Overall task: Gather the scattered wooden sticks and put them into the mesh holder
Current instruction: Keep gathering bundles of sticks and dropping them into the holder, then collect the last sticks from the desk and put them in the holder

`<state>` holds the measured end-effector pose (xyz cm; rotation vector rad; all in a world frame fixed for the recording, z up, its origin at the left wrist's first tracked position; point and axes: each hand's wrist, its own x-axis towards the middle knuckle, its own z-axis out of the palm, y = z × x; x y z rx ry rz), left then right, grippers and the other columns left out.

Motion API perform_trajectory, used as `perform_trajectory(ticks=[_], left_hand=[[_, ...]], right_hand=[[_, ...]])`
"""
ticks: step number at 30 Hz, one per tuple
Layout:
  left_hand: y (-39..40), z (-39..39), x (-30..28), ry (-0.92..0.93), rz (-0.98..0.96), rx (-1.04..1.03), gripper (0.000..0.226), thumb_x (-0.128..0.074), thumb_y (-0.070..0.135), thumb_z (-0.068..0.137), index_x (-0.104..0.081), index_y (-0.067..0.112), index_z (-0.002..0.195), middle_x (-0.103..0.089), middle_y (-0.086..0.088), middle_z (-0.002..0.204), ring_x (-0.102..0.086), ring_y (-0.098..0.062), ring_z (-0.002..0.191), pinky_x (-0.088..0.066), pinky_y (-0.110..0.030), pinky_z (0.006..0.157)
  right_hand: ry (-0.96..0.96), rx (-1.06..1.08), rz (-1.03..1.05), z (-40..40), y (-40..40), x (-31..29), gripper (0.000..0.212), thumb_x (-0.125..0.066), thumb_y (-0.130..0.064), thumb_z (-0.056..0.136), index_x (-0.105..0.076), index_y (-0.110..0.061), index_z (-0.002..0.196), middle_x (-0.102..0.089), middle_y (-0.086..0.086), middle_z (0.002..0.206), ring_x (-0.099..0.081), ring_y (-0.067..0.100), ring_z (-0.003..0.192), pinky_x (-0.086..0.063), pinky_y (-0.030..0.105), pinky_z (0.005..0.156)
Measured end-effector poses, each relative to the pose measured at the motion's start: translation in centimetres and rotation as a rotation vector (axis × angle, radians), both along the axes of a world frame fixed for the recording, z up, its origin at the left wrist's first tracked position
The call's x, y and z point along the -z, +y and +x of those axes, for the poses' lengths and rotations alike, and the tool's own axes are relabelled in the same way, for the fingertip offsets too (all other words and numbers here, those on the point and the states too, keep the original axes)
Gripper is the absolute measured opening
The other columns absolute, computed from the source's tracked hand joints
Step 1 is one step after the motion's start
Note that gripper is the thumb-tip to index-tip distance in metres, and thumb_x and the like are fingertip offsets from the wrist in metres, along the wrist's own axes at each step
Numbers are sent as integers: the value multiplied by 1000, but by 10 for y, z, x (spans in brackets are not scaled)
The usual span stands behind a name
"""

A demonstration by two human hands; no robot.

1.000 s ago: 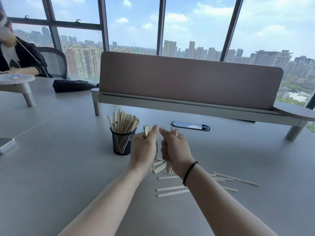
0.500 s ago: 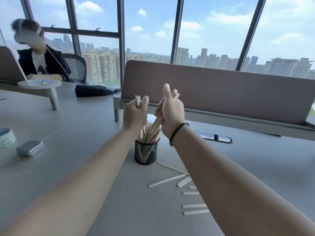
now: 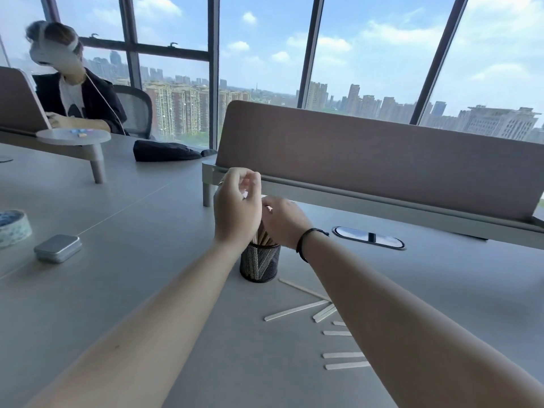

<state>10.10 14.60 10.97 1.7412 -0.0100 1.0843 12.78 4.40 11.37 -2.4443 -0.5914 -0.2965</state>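
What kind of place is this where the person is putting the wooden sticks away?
Most likely a high-rise open-plan office. A long shared grey desk carries a fabric divider screen, a mesh office chair stands behind it, and floor-to-ceiling windows overlook city towers from well above.

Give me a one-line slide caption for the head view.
Both hands, left and right, over the mesh holder of wooden sticks; loose sticks remain on the grey table.
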Motion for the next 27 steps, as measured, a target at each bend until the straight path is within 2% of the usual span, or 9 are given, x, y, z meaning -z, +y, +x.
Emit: perform_trajectory(ticks=[3,6,11,13,15,18,20,23,27], left_hand=[[-21,-24,21,-92,10,49,27,-56,31,96,-51,10,80,-63,-6,74,-59,-26,72,-49,-36,67],[-45,-48,46,-134,79,161,36,-55,29,97,-45,9,68,-51,-4,60,-49,-24,58,-42,-38,55],[-65,-51,82,-75,334,256,42,-52,30,99,-39,13,63,-39,3,55,-41,-22,52,-38,-42,49],[-72,-45,95,94,450,299,36,-49,45,97,-56,17,75,-59,5,70,-57,-18,67,-49,-41,61],[-79,-42,105,368,600,333,54,-41,65,91,-65,21,109,-69,4,112,-64,-17,104,-51,-38,88],[-87,-47,113,705,902,345,92,-22,87,82,-38,26,149,-37,-3,158,-33,-24,146,-28,-43,117],[-95,-52,110,817,932,394,101,-21,93,77,-21,30,156,-17,-3,166,-15,-23,152,-17,-45,121],[-105,-57,103,845,836,479,107,-28,94,74,-17,29,157,-18,0,166,-15,-18,152,-20,-43,119],[-123,-66,97,863,982,524,124,-45,98,60,-7,32,158,-18,4,165,-12,-13,152,-17,-39,120]], right_hand=[[-97,-142,-493,-4,-13,11,39,-39,-21,93,-51,-19,131,-55,0,129,-42,29,132,-38,42,102],[-60,-187,-438,-9,-33,11,59,-42,-24,97,-25,-23,153,-18,-1,164,-7,20,153,-10,48,122],[137,1,166,-20,-87,19,51,-41,-27,104,-30,-25,154,-33,-5,159,-29,13,146,-22,21,109],[165,65,92,-26,-116,34,50,-41,-27,104,-31,-26,153,-35,-5,159,-33,14,145,-25,22,106],[187,107,16,-35,-146,52,51,-45,-30,103,-33,-26,152,-36,-4,158,-35,16,144,-26,22,104],[215,138,-33,-59,-190,74,57,-51,-44,99,-36,-27,151,-37,-6,157,-36,16,143,-28,25,106],[216,180,-60,-77,-220,85,65,-50,-59,93,-37,-31,149,-36,-8,157,-34,14,144,-28,30,113],[217,273,-144,-105,-261,97,89,-38,-88,74,-36,-39,147,-36,-11,158,-34,14,143,-30,39,116],[229,371,-214,-131,-294,106,92,-41,-92,68,-38,-41,145,-45,-19,149,-44,12,136,-40,33,106]])
